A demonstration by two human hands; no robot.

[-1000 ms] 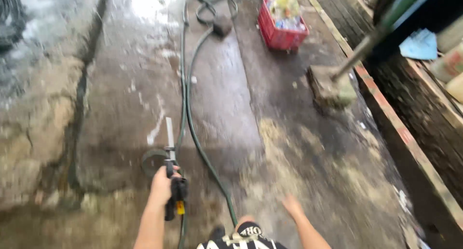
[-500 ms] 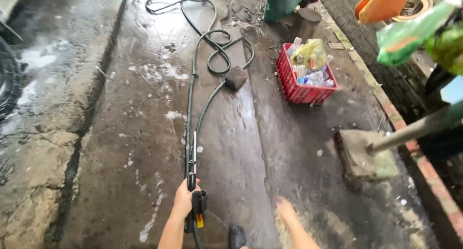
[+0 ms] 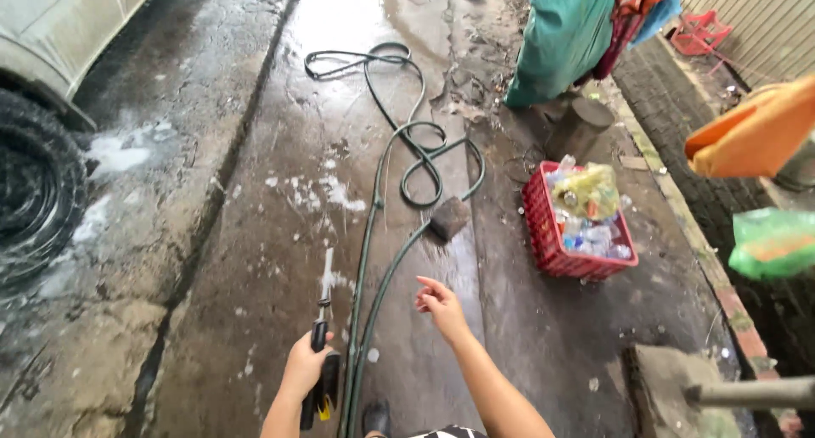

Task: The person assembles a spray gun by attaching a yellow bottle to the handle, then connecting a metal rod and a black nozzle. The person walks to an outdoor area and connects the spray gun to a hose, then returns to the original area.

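Note:
My left hand (image 3: 303, 366) grips a black pressure-washer spray gun (image 3: 321, 377) with a yellow trigger part, its short lance pointing forward and down at the wet concrete. A dark green hose (image 3: 373, 234) runs from the gun forward along the ground and coils in loops further ahead. My right hand (image 3: 440, 306) is raised over the hose with the fingers spread, holding nothing.
A car tyre (image 3: 34, 196) and pale car body (image 3: 59, 30) are at the left, with foam on the ground. A red crate (image 3: 552, 243) of plastic bottles stands right of the hose. Hanging cloths (image 3: 569, 30), a brick (image 3: 448, 217) and a concrete post base (image 3: 679, 395) lie right.
The view has tilted up and forward, showing the car and hose coils. My right hand has lifted from low at the frame edge to above the hose. The left hand keeps hold of the gun.

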